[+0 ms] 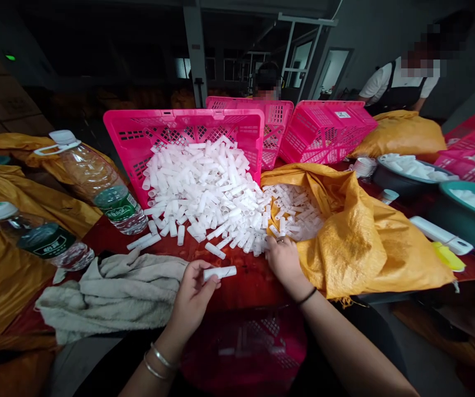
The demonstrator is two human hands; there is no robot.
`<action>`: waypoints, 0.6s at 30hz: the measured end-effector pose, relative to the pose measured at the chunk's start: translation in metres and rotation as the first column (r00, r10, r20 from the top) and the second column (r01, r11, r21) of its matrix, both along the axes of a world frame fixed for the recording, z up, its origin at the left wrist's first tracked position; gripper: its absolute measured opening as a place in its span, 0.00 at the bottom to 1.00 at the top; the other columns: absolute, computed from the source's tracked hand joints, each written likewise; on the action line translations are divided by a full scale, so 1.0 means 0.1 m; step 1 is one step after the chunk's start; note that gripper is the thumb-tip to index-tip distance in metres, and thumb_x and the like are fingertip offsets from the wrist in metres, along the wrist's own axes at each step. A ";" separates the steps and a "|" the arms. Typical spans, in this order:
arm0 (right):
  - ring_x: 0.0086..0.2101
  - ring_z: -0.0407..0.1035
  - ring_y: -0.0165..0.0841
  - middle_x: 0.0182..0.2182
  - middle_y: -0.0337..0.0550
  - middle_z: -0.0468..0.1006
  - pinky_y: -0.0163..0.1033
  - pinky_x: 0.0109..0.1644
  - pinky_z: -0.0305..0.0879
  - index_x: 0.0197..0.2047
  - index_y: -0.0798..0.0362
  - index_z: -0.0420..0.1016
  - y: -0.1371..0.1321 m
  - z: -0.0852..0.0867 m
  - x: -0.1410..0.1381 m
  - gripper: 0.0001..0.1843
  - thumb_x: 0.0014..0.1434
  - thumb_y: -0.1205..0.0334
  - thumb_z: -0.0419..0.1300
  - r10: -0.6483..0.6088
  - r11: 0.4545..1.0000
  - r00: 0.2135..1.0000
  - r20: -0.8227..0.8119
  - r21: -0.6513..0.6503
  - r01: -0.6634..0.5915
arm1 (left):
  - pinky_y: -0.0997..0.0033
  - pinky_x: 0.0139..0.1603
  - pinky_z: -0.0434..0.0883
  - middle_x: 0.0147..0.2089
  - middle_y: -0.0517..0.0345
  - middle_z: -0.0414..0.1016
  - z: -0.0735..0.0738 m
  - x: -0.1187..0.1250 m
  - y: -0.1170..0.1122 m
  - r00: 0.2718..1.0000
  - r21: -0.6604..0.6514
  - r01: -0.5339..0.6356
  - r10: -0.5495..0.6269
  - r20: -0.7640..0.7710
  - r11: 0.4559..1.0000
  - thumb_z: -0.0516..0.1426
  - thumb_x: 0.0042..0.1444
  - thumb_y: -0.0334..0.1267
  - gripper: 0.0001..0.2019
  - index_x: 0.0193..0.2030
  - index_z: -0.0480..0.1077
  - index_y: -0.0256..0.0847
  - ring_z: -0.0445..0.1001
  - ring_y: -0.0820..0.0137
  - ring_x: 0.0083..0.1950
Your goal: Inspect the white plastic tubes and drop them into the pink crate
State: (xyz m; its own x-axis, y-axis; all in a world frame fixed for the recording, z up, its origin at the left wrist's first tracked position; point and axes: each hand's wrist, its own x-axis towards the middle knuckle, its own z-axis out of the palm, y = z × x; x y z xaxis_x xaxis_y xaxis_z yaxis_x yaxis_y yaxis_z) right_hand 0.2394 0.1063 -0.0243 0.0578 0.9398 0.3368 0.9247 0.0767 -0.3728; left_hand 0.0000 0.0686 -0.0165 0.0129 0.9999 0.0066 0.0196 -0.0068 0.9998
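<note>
My left hand (191,298) pinches a short white plastic tube (219,272) and holds it level above the red table (249,278). My right hand (283,259) reaches to the edge of a big heap of white tubes (208,190), fingers curled among the nearest ones; whether it grips one is hidden. The heap spills from a tilted pink crate (138,135) onto the table. More white tubes (299,212) lie in the open mouth of a yellow woven sack (357,237) just right of that hand.
Two water bottles (105,184) (38,237) lie at the left, a grey towel (113,292) in front of them. More pink crates (324,129) stand behind. Dark basins (406,176) with white parts sit at the right. A pink crate (245,344) rests below the table edge. Two people work across the table.
</note>
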 end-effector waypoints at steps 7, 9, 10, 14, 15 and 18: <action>0.40 0.72 0.37 0.41 0.49 0.77 0.41 0.44 0.70 0.49 0.54 0.66 -0.41 0.08 -0.32 0.13 0.61 0.65 0.53 0.326 0.944 0.828 -0.456 0.207 -0.258 | 0.75 0.44 0.74 0.39 0.56 0.79 0.19 0.05 -0.11 0.844 -0.297 0.051 0.118 0.523 0.953 0.69 0.41 0.37 0.19 0.42 0.75 0.39 0.76 0.74 0.38; 0.41 0.73 0.36 0.42 0.48 0.77 0.41 0.45 0.70 0.50 0.51 0.66 -0.55 0.17 -0.39 0.13 0.62 0.66 0.53 0.441 0.897 0.665 -0.603 0.266 -0.354 | 0.76 0.43 0.74 0.37 0.56 0.80 0.24 0.05 -0.12 0.835 -0.298 0.063 0.113 0.539 0.952 0.70 0.40 0.37 0.19 0.41 0.76 0.40 0.77 0.74 0.37; 0.42 0.72 0.36 0.43 0.48 0.77 0.42 0.47 0.70 0.51 0.50 0.68 -0.58 0.22 -0.39 0.13 0.62 0.66 0.53 0.464 0.883 0.638 -0.615 0.271 -0.382 | 0.75 0.43 0.75 0.36 0.56 0.80 0.25 0.04 -0.12 0.838 -0.289 0.058 0.110 0.534 0.956 0.70 0.40 0.37 0.19 0.41 0.77 0.40 0.77 0.73 0.36; 0.46 0.69 0.37 0.42 0.49 0.74 0.44 0.49 0.68 0.49 0.49 0.74 -0.59 0.43 -0.27 0.14 0.62 0.68 0.53 0.552 0.827 0.641 -0.533 0.254 -0.501 | 0.67 0.41 0.77 0.38 0.53 0.81 0.28 -0.01 -0.15 0.966 -0.137 0.041 -0.005 0.257 0.990 0.67 0.45 0.40 0.16 0.43 0.77 0.40 0.79 0.67 0.36; 0.44 0.69 0.37 0.40 0.48 0.74 0.43 0.48 0.68 0.47 0.49 0.75 -0.58 0.47 -0.24 0.13 0.62 0.67 0.54 0.575 0.804 0.620 -0.534 0.230 -0.548 | 0.65 0.41 0.77 0.38 0.52 0.81 0.28 -0.03 -0.17 0.993 -0.054 0.064 -0.058 0.107 0.996 0.65 0.47 0.39 0.14 0.42 0.77 0.41 0.79 0.65 0.37; 0.30 0.70 0.30 0.32 0.41 0.73 0.37 0.34 0.70 0.42 0.49 0.75 -0.56 0.49 -0.26 0.07 0.60 0.63 0.58 0.449 0.803 0.448 -0.773 0.129 -0.582 | 0.63 0.47 0.76 0.42 0.54 0.81 0.29 -0.06 -0.21 0.951 0.320 0.202 -0.107 -0.290 0.926 0.62 0.51 0.32 0.12 0.43 0.77 0.46 0.79 0.64 0.43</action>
